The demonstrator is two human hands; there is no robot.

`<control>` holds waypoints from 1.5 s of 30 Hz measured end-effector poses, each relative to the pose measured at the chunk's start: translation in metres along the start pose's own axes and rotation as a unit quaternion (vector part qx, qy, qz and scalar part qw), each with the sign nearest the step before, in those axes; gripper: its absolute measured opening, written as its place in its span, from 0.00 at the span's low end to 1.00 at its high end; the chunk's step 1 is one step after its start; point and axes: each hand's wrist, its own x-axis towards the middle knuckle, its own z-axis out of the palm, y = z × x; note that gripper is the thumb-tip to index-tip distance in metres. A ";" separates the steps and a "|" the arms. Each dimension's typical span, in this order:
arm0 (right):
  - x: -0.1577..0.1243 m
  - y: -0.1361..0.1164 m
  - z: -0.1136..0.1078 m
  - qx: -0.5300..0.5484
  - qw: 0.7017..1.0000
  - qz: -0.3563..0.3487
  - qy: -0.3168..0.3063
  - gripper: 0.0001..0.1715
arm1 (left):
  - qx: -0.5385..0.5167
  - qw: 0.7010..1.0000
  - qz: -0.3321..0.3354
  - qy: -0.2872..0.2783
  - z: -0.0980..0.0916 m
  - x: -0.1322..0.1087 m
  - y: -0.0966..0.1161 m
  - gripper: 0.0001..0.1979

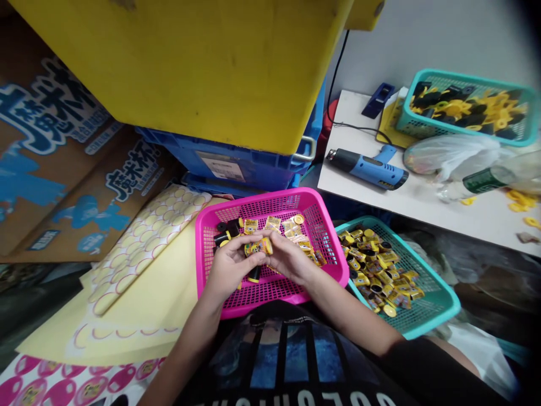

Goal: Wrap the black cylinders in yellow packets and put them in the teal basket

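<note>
Above the pink basket (306, 197), my left hand (226, 265) has its fingers and thumb closed around a small yellow cylinder with a printed wrapper (259, 247). My right hand (291, 259) meets it from the other side, its fingertips closed at the cylinder's right end. Under my hands, the basket holds small black-and-yellow cylinders (234, 228) on the left. Flat printed yellow wrappers (273, 223) lie toward its middle and right, with a round yellow cap (298, 219) near the back. My hands hide part of the basket's contents.
At right, a teal basket (439, 313) holds many wrapped yellow pieces. A blue heat gun (367, 168), a plastic bottle (486, 180) and another teal basket (469, 138) are on the white table. Sticker sheets (147, 242) lie left; yellow (211, 73) and blue crates (262, 169) stand ahead.
</note>
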 end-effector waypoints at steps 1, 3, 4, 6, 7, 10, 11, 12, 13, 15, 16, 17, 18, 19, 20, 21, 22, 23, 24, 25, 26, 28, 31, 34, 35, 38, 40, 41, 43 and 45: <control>-0.002 -0.002 -0.002 -0.020 1.000 -0.013 0.001 0.24 | -0.001 1.000 -0.013 0.003 0.001 -0.001 0.000 0.17; -0.007 -0.008 -0.006 -0.093 0.994 -0.064 0.014 0.23 | -0.012 0.999 -0.038 0.003 0.001 -0.002 0.001 0.18; -0.010 -0.010 -0.008 -0.141 0.985 -0.094 0.021 0.22 | -0.025 0.998 -0.049 -0.005 0.001 -0.003 0.002 0.19; -0.014 -0.015 -0.010 -0.226 0.962 -0.149 0.035 0.21 | -0.069 0.995 -0.068 -0.030 0.001 -0.004 0.004 0.19; -0.016 -0.016 -0.011 -0.249 0.953 -0.169 0.038 0.22 | -0.090 0.992 -0.080 -0.045 0.000 -0.004 0.005 0.18; -0.018 -0.018 -0.014 -0.250 0.950 -0.184 0.043 0.22 | -0.122 0.982 -0.121 -0.076 -0.002 -0.004 0.007 0.18; -0.019 -0.018 -0.015 -0.241 0.952 -0.180 0.044 0.23 | -0.123 0.981 -0.130 -0.077 -0.002 -0.003 0.007 0.18; -0.019 -0.017 -0.016 -0.232 0.956 -0.175 0.045 0.23 | -0.121 0.980 -0.137 -0.074 -0.002 -0.003 0.007 0.19; -0.019 -0.017 -0.016 -0.223 0.959 -0.169 0.046 0.24 | -0.120 0.980 -0.141 -0.069 -0.001 -0.002 0.006 0.19; -0.020 -0.016 -0.018 -0.204 0.965 -0.160 0.048 0.25 | -0.118 0.981 -0.142 -0.055 0.002 0.000 0.004 0.19; -0.021 -0.016 -0.018 -0.196 0.967 -0.154 0.049 0.26 | -0.120 0.981 -0.141 -0.049 0.004 0.000 0.002 0.19; -0.021 -0.016 -0.019 -0.189 0.970 -0.147 0.048 0.26 | -0.123 0.982 -0.140 -0.041 0.005 0.001 0.000 0.19; -0.021 -0.016 -0.019 -0.183 0.972 -0.140 0.047 0.27 | -0.128 0.981 -0.139 -0.031 0.007 0.002 -0.002 0.19; -0.022 -0.016 -0.019 -0.177 0.974 -0.135 0.045 0.27 | -0.133 0.981 -0.139 -0.021 0.008 0.002 -0.004 0.19; -0.022 -0.017 -0.019 -0.171 0.976 -0.130 0.043 0.27 | -0.136 0.981 -0.139 -0.011 0.009 0.003 -0.006 0.19; -0.022 -0.017 -0.019 -0.164 0.978 -0.126 0.042 0.27 | -0.138 0.981 -0.138 -0.002 0.010 0.004 -0.007 0.19; -0.022 -0.017 -0.019 -0.158 0.979 -0.123 0.042 0.27 | -0.137 0.981 -0.137 0.005 0.011 0.004 -0.009 0.20; -0.022 -0.018 -0.019 -0.153 0.980 -0.120 0.043 0.27 | -0.135 0.982 -0.135 0.010 0.011 0.005 -0.011 0.20; -0.022 -0.018 -0.019 -0.149 0.981 -0.117 0.045 0.27 | -0.134 0.982 -0.133 0.012 0.012 0.005 -0.012 0.20; -0.023 -0.019 -0.019 -0.147 0.981 -0.115 0.045 0.27 | -0.136 0.982 -0.132 0.011 0.013 0.005 -0.013 0.20; -0.023 -0.019 -0.019 -0.145 0.982 -0.113 0.046 0.27 | -0.138 0.982 -0.131 0.010 0.013 0.006 -0.014 0.20; -0.024 -0.021 -0.019 -0.143 0.983 -0.110 0.047 0.27 | -0.146 0.981 -0.130 0.009 0.015 0.006 -0.015 0.19; -0.025 -0.022 -0.020 -0.143 0.982 -0.113 0.053 0.27 | -0.160 0.978 -0.133 0.017 0.018 0.007 -0.014 0.19; -0.024 -0.019 -0.019 -0.149 0.980 -0.116 0.057 0.27 | -0.169 0.976 -0.138 0.024 0.019 0.007 -0.014 0.20; -0.022 -0.018 -0.019 -0.154 0.979 -0.116 0.060 0.27 | -0.168 0.976 -0.137 0.025 0.019 0.007 -0.014 0.20; -0.021 -0.019 -0.015 -0.188 0.972 -0.120 0.072 0.27 | -0.153 0.980 -0.127 0.019 0.019 0.007 -0.013 0.20; -0.027 -0.030 -0.017 -0.235 0.958 -0.145 0.077 0.27 | -0.130 0.984 -0.122 -0.003 0.020 0.007 -0.011 0.21; -0.036 -0.040 -0.020 -0.262 0.947 -0.166 0.086 0.26 | -0.107 0.987 -0.119 -0.021 0.021 0.007 -0.010 0.22; -0.064 -0.069 -0.034 -0.321 0.912 -0.214 0.140 0.26 | -0.029 0.991 -0.113 -0.062 0.020 0.009 -0.011 0.26; -0.108 -0.103 -0.057 -0.389 0.861 -0.220 0.244 0.26 | 0.084 0.989 -0.093 -0.079 0.015 0.012 -0.016 0.27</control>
